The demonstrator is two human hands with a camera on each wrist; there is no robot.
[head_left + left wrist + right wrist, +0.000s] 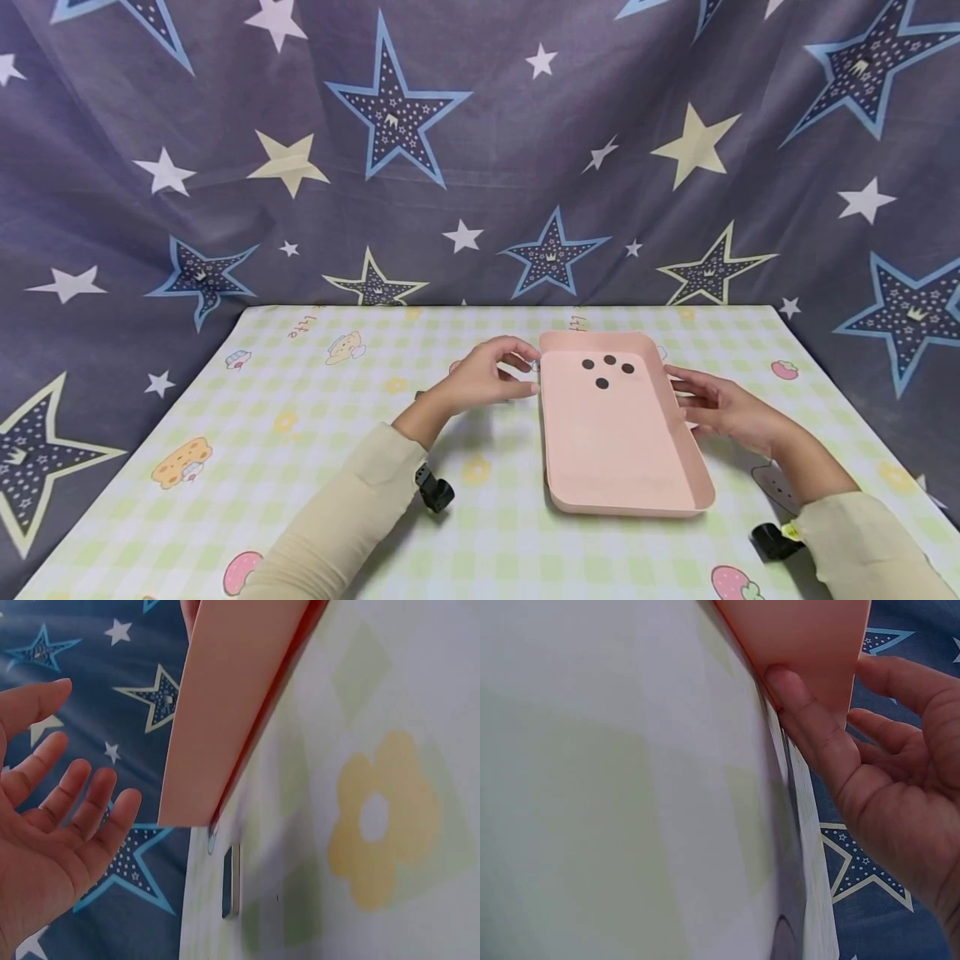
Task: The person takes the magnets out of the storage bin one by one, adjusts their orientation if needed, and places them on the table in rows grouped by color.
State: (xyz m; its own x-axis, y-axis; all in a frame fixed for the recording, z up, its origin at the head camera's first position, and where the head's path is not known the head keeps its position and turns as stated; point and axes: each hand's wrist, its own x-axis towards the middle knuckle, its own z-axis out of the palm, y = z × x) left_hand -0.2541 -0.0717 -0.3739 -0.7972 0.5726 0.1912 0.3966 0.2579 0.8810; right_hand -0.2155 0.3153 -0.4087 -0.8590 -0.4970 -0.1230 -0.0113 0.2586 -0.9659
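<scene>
Behind both hands hung a dark, star-patterned curtain (pixel 225 100) of soft cloth with light folds. Below them was spread the tablecloth (pixel 240 400), smooth, in pale green and white checks. On it the pink tray (pixel 615 450) lay directly between the two hands, its long axis running from near to far, only a little slanted. So one hand was at each long wall, and the right hand (pixel 727 408) was the nearer one. Its fingers touched the outside of the right wall without clenching; I would not call this a grasp. The left hand (pixel 483 375) was released, with its fingers slightly bent, just beside the left wall (the left wrist view showed a gap there). The tray seemed to be of thin, stiff, matt plastic, a rectangle with rounded corners and low walls. Near the left hand, a small dark block (pixel 231 881) with straight edges rested on the checks. At the tray's far end, between the hands, were four black discs (pixel 610 360), round and flat; whether they were loose, I could not tell.
</scene>
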